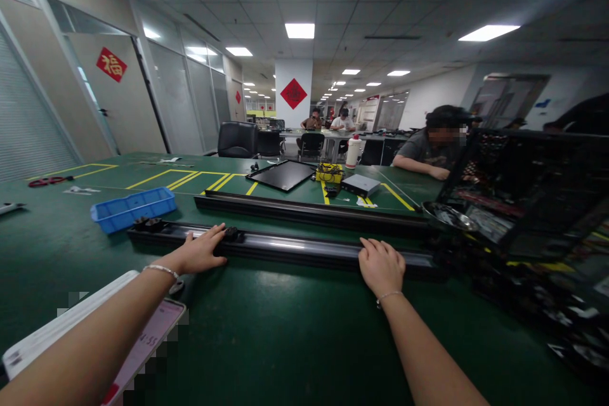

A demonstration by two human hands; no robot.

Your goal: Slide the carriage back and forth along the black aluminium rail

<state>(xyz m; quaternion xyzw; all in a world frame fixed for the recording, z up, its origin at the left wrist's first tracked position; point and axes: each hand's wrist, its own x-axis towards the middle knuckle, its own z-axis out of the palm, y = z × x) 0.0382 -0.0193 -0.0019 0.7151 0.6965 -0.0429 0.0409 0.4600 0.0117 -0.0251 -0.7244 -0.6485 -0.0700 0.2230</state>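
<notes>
A long black channel-shaped rail (295, 247) with a shiny inner strip lies across the green table in front of me. My left hand (202, 250) rests on its left part, fingers stretched and thumb apart. Just right of those fingertips a small black block (233, 234) sits in the channel; more dark pieces (150, 223) are at the rail's left end. Farther right, my right hand (382, 264) lies over the rail, its fingers bent across the far edge. A second black rail (304, 210) runs roughly parallel behind the first one.
A blue plastic bin (136, 208) stands beyond the rail's left end. Near my left forearm lies a phone-like screen (155, 336). Behind are a black flat panel (284, 175), a yellow basket (329, 172) and a grey box (361, 185). A dark frame (528, 190) crowds the right; a person sits beyond.
</notes>
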